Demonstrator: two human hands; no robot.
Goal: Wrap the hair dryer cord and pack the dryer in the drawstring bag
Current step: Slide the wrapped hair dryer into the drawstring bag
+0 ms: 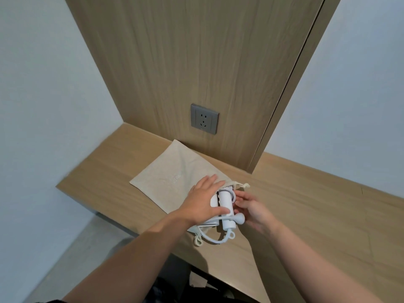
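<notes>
A beige drawstring bag lies flat on the wooden desk, its mouth toward me. At that mouth lies the white hair dryer, folded, with its top end just inside the opening. My left hand lies over the bag's mouth and the dryer's body, fingers stretched onto the fabric and thumb curled across the dryer's handle. My right hand is at the dryer's right side, its fingertips pinching the wrapped cord by the handle. A loose loop of white cord trails toward me, and the plug sticks out to the right.
A grey wall socket sits in the wood panel just behind the bag. The bag's drawstring ends lie to the right of its mouth. The desk's left edge is close to the bag, and bare desk runs off to the right.
</notes>
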